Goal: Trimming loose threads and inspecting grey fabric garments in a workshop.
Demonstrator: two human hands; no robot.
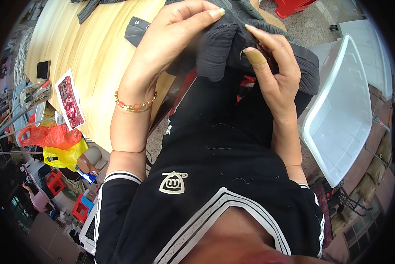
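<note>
Both hands — left hand [171, 37], right hand [274, 72] — pinch dark ribbed fabric [219, 53].

A long pale wooden counter [87, 48] runs along the left, lit evenly by daylight. The floor [325, 17] is speckled grey stone. A white plastic crate [338, 119] stands at the right, and red plastic stools [54, 181] sit low at left.

- We see a dark grey ribbed fabric [219, 48].
- Our wooden table [92, 57] is pale yellow with a streaked grain.
- Our bracelet [135, 104] is gold and coral.
- Our bin [342, 114] is white; the bags [52, 136] are red and yellow.
</note>
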